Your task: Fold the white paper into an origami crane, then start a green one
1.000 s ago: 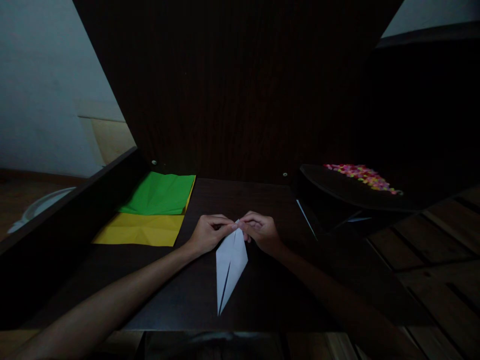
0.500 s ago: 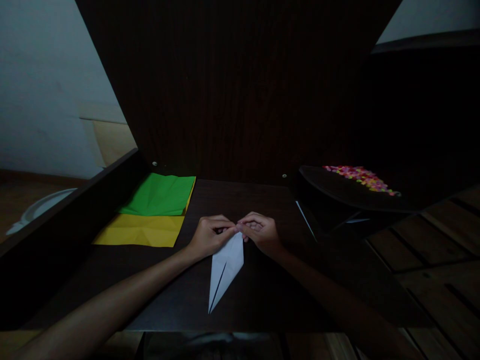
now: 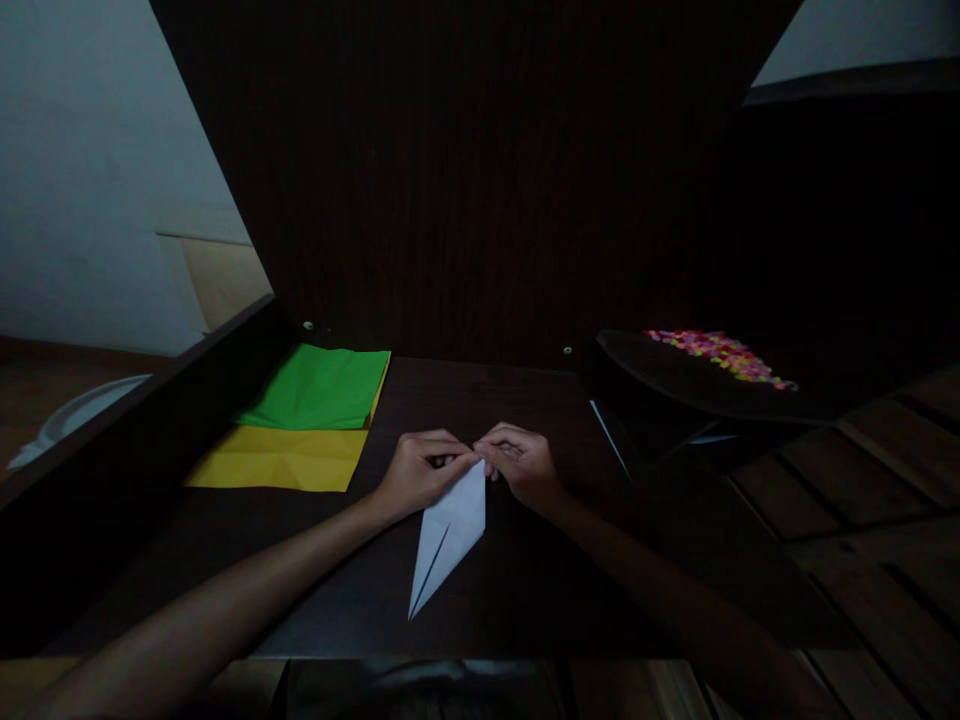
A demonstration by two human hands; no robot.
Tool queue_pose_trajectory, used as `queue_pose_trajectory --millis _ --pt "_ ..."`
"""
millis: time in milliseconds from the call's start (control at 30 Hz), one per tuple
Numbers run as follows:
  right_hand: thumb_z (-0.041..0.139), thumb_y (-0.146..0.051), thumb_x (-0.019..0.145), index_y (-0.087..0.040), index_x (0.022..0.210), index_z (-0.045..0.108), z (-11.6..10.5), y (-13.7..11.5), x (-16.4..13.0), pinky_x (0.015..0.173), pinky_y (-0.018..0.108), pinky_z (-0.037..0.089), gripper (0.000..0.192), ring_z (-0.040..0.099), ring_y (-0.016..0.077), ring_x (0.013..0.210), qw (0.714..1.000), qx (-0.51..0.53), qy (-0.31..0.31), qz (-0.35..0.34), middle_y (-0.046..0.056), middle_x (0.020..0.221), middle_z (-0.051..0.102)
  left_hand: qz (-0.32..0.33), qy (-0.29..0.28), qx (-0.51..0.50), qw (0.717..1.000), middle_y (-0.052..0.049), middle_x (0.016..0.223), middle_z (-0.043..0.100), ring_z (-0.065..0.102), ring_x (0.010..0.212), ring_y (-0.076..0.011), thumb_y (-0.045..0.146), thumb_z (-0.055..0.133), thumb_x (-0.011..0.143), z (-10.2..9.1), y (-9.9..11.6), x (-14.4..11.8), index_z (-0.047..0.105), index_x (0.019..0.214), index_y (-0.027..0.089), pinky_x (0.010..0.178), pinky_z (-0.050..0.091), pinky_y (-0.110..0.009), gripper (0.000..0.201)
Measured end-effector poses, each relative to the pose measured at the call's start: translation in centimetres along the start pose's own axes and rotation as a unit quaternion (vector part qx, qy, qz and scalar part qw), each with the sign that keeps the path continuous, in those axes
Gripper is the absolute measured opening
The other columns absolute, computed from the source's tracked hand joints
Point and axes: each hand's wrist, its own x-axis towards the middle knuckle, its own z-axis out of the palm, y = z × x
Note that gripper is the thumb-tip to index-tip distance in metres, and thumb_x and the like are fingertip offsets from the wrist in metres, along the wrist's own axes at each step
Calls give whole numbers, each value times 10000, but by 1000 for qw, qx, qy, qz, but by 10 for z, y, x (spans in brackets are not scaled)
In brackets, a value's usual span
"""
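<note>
A folded white paper [image 3: 456, 518], shaped like a long kite with a slit down its lower half, lies over the dark tabletop [image 3: 345, 590] with its sharp point toward me. My left hand [image 3: 426, 468] pinches the paper's far tip between thumb and fingers. From the other side, my right hand [image 3: 520, 462] pinches the same tip, its fingertips meeting those of the left. The fingers cover the very end of that tip.
Green paper [image 3: 319, 388] overlaps yellow paper [image 3: 281, 460] at the left, beside a raised dark side board [image 3: 142, 420]. Many small pink and yellow pieces [image 3: 720, 355] lie on a dark surface at the right. A tall dark panel [image 3: 465, 180] rises behind.
The paper's near point has swung slightly to the left and away from me. Both hands keep their pinch at the far tip, with the fingertips shifting a little.
</note>
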Motion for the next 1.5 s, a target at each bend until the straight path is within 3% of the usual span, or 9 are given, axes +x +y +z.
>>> queue_pose_trajectory --millis 200,367,633,1000,1267,1500 --pt "697 -379 784 -171 684 650 -2 0 0 390 206 413 235 530 87 454 1000 -16 18 -4 -12 637 556 -38 -61 -33 997 -71 768 709 639 695 -159 327 599 904 -5 2 4 749 841 128 629 471 -242 257" --pt "706 -377 776 -172 681 643 -1 2 0 405 213 415 235 527 87 457 999 -20 29 -7 -5 652 567 -16 -110 -8 994 -81 803 735 663 718 -170 327 585 913 -7 -1 4 754 867 132 659 478 -247 262" --pt "700 -387 775 -170 669 645 2 1 -1 402 216 406 247 522 89 457 999 -29 32 -7 3 656 565 -13 -85 41 995 -54 705 731 608 590 -145 306 646 873 -5 -3 2 775 837 160 569 416 -236 198" --pt "676 -376 795 -179 665 630 2 0 0 421 226 402 240 512 93 464 998 -52 28 -24 1 645 562 -45 -70 -14 996 -33 571 669 477 499 -122 367 681 842 -1 -5 1 793 816 160 486 328 -235 237" --pt "681 -379 796 -182 685 628 2 0 -1 434 232 427 232 528 102 485 997 -56 35 -25 5 667 572 -48 -81 -21 995 -68 748 718 601 649 -152 330 651 867 -4 1 3 774 867 140 603 431 -249 227" --pt "701 -380 788 -185 713 661 0 1 -1 457 234 432 213 545 109 511 998 -66 6 -12 14 691 602 -39 -81 -39 995 -73 699 692 579 622 -149 362 648 867 -6 2 3 764 790 125 576 424 -249 274"
